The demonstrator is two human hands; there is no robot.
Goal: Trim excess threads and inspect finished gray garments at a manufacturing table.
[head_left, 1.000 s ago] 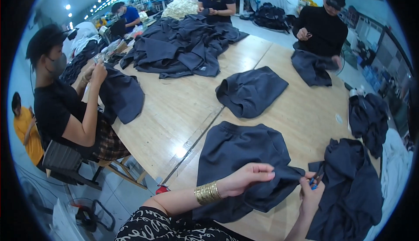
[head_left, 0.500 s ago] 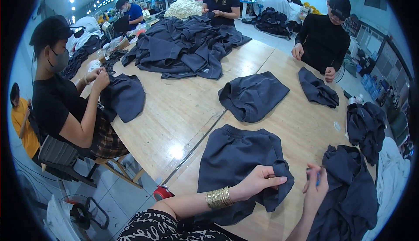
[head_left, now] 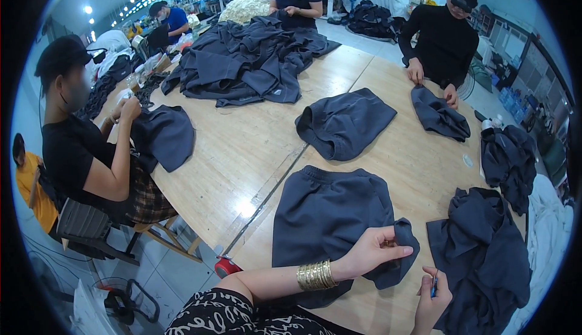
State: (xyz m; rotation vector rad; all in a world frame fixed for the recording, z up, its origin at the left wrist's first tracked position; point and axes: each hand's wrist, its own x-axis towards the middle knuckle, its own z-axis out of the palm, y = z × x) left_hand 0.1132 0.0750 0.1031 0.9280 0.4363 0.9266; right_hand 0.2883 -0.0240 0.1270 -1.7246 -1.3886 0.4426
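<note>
Dark grey-blue shorts (head_left: 330, 217) with a gathered elastic waistband lie flat on the table in front of me, waistband away from me. My left hand (head_left: 371, 253), gold bangles at its wrist, is closed on the right-hand leg hem and lifts it, thumb on top. To the right of that hem, a little apart from it, my right hand (head_left: 435, 308) curls around small blue thread snips (head_left: 433, 288). Its fingers partly hide the snips. A crumpled dark garment pile (head_left: 482, 256) lies just beyond my right hand.
Another pair of shorts (head_left: 345, 123) lies farther up the wooden table (head_left: 233, 147). A large garment heap (head_left: 242, 62) covers the far end. A red tape measure (head_left: 227, 266) sits at the near left edge. Co-workers handle dark garments at the left, far side and far right.
My left hand has shifted slightly right with the hem. My right hand has moved lower and the blue snips show more plainly. The far-right co-worker's hands have come down onto their garment.
</note>
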